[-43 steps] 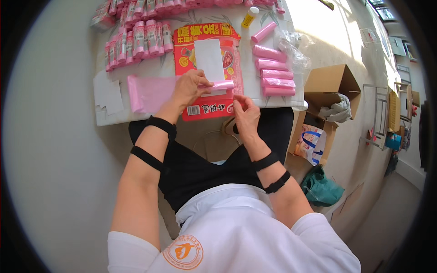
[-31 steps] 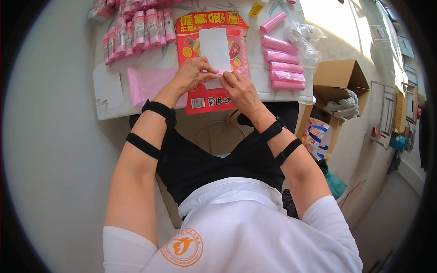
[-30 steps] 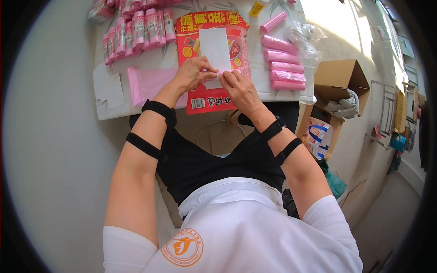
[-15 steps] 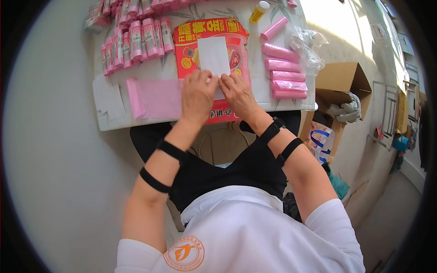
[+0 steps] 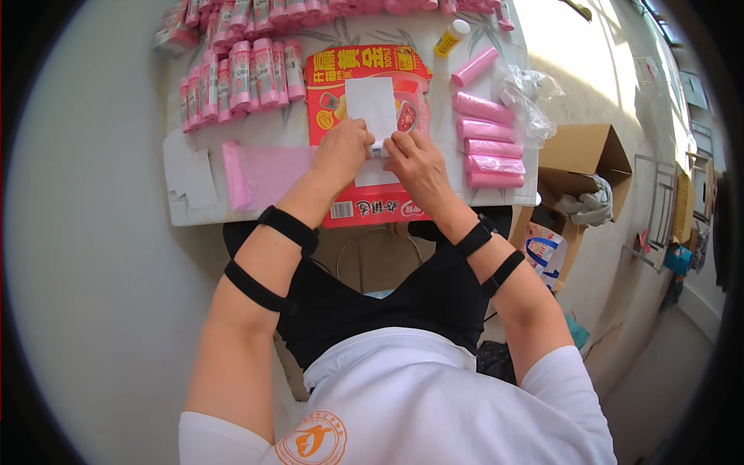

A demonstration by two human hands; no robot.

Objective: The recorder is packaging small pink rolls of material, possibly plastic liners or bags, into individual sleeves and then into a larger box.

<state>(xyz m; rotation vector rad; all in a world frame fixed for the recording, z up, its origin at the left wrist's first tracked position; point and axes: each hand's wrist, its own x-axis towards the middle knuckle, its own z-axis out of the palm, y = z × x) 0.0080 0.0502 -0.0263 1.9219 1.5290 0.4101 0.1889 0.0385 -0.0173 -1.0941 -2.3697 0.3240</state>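
Note:
My left hand [image 5: 341,151] and my right hand [image 5: 415,159] meet over a red and yellow printed cardboard sheet [image 5: 322,81]. Fingers of both are closed on the two ends of a small white paper label [image 5: 377,149] with printing; whether a roll lies inside it is hidden. Under them lies a white paper sheet [image 5: 370,101], partly covered. A flat piece of pink plastic film [image 5: 271,174] with a thicker pink left edge spreads from the left, running under my left wrist.
Labelled pink bag rolls [image 5: 263,74] crowd the far left. Unlabelled pink rolls [image 5: 492,147] are lined up at right, beside clear plastic wrap [image 5: 527,93] and a yellow glue stick [image 5: 449,39]. White papers [image 5: 188,178] lie at left. An open carton [image 5: 581,163] stands right of the table.
My hands have drawn slightly apart, and the printed white label now shows between them. The whole view has shifted a little, moving the table down in the picture.

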